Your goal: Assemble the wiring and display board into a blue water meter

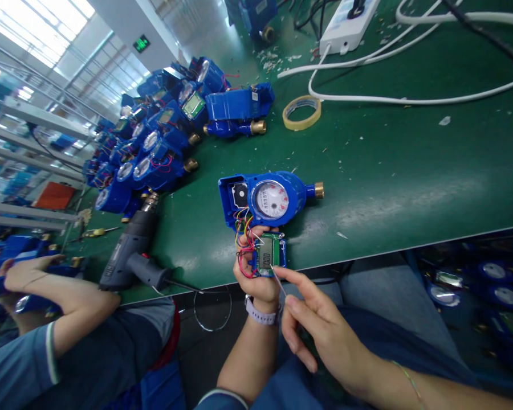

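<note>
Nearby lie tape (302, 124) and a heat gun (128, 253); left grip (263, 289) clasps circuit board (267, 253), right grip (314, 322) pinches thin rod (279, 281).

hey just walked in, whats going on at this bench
A person's left hand holds a small circuit board with a display, joined by coloured wires to a blue meter lying on the green table. The right hand points a thin tool at the display's lower edge; contact is hard to tell. More blue meters are piled beyond a heat gun.
</note>
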